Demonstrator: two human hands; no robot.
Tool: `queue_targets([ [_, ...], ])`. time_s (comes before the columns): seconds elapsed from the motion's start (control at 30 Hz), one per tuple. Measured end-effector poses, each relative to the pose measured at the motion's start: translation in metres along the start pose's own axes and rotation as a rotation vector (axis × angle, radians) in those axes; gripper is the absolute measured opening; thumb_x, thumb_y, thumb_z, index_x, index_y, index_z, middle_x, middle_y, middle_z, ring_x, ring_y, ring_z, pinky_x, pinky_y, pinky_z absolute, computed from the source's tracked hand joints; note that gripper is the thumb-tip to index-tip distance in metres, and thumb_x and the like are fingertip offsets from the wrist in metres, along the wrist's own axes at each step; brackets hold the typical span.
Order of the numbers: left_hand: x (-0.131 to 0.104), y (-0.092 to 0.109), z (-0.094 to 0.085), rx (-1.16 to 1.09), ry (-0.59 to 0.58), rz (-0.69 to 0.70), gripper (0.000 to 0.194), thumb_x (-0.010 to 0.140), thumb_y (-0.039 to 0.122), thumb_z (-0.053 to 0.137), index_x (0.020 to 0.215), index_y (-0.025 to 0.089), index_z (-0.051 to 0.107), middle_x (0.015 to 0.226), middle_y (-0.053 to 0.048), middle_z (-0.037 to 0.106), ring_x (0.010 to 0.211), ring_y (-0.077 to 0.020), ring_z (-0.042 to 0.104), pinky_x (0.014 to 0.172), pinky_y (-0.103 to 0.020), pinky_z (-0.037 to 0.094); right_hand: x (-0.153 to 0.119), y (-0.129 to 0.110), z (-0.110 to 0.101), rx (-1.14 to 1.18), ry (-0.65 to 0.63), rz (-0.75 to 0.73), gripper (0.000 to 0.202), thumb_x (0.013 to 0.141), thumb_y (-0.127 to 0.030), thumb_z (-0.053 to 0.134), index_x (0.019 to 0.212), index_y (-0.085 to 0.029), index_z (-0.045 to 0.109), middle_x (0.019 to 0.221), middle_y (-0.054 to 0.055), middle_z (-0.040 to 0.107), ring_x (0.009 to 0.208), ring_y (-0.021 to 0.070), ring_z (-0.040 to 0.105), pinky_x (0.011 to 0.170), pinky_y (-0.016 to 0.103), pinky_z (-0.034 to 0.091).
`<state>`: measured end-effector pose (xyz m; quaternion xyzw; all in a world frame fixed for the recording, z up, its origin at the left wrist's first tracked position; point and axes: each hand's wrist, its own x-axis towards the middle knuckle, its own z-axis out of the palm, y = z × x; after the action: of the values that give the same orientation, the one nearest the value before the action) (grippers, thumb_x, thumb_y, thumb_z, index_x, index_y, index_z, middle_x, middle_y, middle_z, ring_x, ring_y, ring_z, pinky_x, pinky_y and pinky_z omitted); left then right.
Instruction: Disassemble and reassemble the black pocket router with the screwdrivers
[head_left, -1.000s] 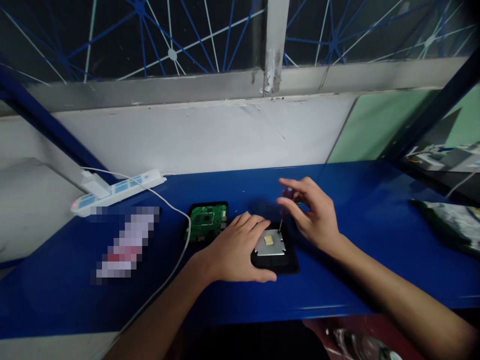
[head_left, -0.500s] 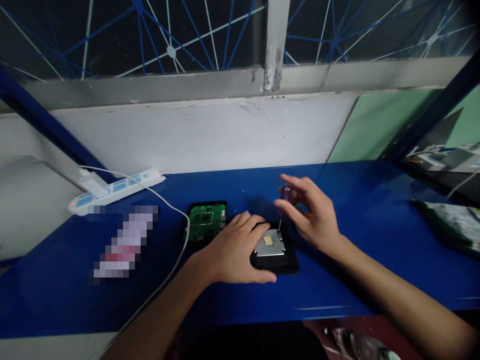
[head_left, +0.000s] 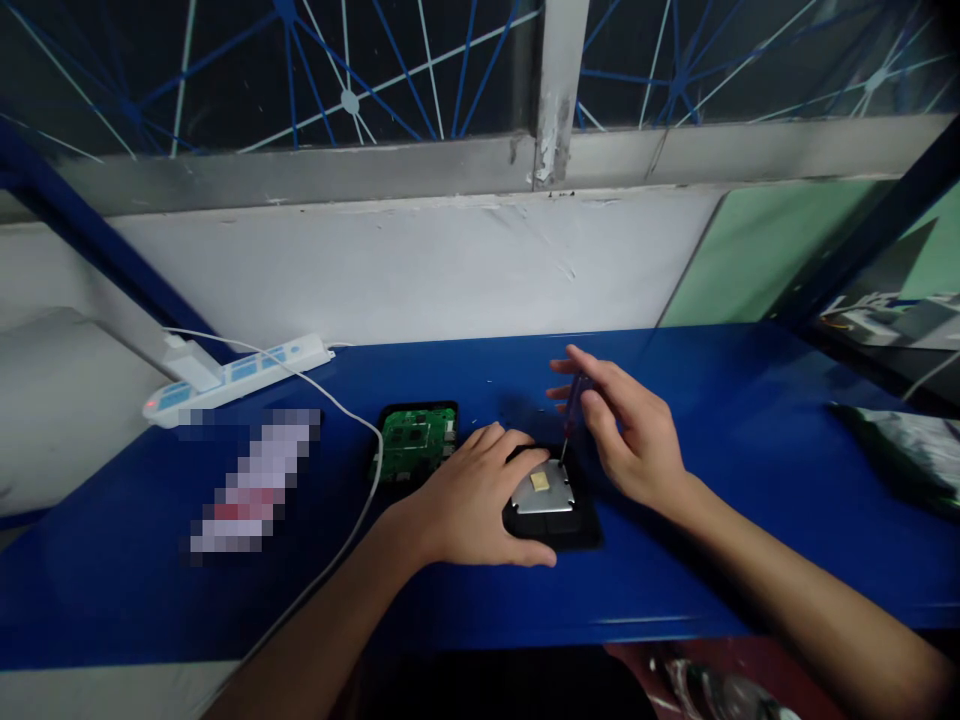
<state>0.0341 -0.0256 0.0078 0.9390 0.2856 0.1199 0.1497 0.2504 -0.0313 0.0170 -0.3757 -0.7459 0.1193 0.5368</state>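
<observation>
A silver metal plate [head_left: 555, 497] with a small yellowish square pad [head_left: 540, 482] lies in a black casing [head_left: 583, 528] on the blue table. My left hand [head_left: 480, 505] rests over the casing's left side, fingers spread and thumb along the near edge. Between the thumb and fingers of my right hand [head_left: 626, 425] is a purple-handled screwdriver [head_left: 575, 403], its tip at the plate's far right corner. Beside my left hand, a green circuit board [head_left: 409, 440] sits in another black casing, partly crossed by a white cable.
At the back left is a white power strip [head_left: 247, 378] with a plug in it; its white cable [head_left: 337, 400] runs towards the front. A blurred-out flat item [head_left: 259, 480] lies on the left, and a silvery bag [head_left: 911, 450] at the far right. A wall stands behind the table [head_left: 675, 600].
The fingers of my right hand have shifted around the screwdriver handle, which now leans more to the right. My left hand stays on the casing. The whole view has shifted slightly.
</observation>
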Motion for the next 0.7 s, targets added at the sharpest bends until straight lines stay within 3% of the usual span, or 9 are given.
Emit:
queue_targets([
  [0.13,-0.0002,-0.0003,-0.0003,0.005,-0.019,-0.004,0.088,0.067,0.068,0.077,0.139,0.025,0.049,0.138,-0.009,0.052,0.128,-0.0368,0.045,0.114,-0.054,0.031,0.0013,0.0023,0.0026,-0.041,0.05,-0.02,0.052,0.095,-0.021,0.058,0.145,-0.03,0.046,0.107,0.006,0.067,0.082,0.0165,0.067,0.072,0.035,0.06],
  [0.27,-0.0007,-0.0004,-0.0008,0.018,-0.023,-0.009,0.087,0.068,0.068,0.077,0.138,0.026,0.05,0.137,-0.008,0.052,0.128,-0.0366,0.045,0.116,-0.056,0.028,0.0037,0.0053,-0.0004,-0.158,0.116,-0.094,0.042,0.084,-0.031,0.076,0.124,-0.028,0.063,0.085,0.001,0.057,0.074,0.0162,0.057,0.065,0.033,0.055],
  [0.37,-0.0006,-0.0001,-0.0015,0.008,-0.022,-0.004,0.087,0.067,0.068,0.077,0.138,0.026,0.051,0.136,-0.008,0.053,0.127,-0.0359,0.046,0.117,-0.055,0.027,0.0035,0.005,-0.003,-0.153,0.096,-0.073,0.029,0.094,-0.033,0.062,0.122,-0.028,0.064,0.091,0.004,0.056,0.078,0.0167,0.059,0.064,0.034,0.055],
  [0.5,-0.0005,-0.0003,-0.0015,-0.003,-0.024,-0.001,0.088,0.067,0.068,0.078,0.138,0.025,0.05,0.138,-0.009,0.052,0.127,-0.0364,0.046,0.114,-0.054,0.031,0.0011,0.0009,-0.0012,-0.047,0.032,-0.029,0.044,0.102,-0.02,0.038,0.144,-0.03,0.047,0.122,0.009,0.061,0.09,0.0171,0.068,0.078,0.04,0.058],
  [0.6,-0.0005,-0.001,-0.0004,-0.004,-0.013,-0.002,0.086,0.067,0.068,0.077,0.137,0.026,0.05,0.138,-0.008,0.052,0.127,-0.037,0.046,0.114,-0.056,0.032,0.0002,0.0,0.0018,-0.045,0.047,-0.025,0.052,0.099,-0.018,0.05,0.148,-0.033,0.041,0.121,0.007,0.066,0.077,0.014,0.068,0.071,0.036,0.059],
  [0.7,-0.0004,-0.0013,0.0005,-0.006,-0.007,0.002,0.086,0.067,0.068,0.077,0.137,0.027,0.051,0.136,-0.008,0.053,0.125,-0.0362,0.047,0.114,-0.057,0.03,0.0012,0.0021,0.0016,-0.087,0.106,-0.059,0.051,0.089,-0.023,0.069,0.137,-0.031,0.054,0.095,0.002,0.067,0.071,0.0144,0.062,0.065,0.033,0.057],
])
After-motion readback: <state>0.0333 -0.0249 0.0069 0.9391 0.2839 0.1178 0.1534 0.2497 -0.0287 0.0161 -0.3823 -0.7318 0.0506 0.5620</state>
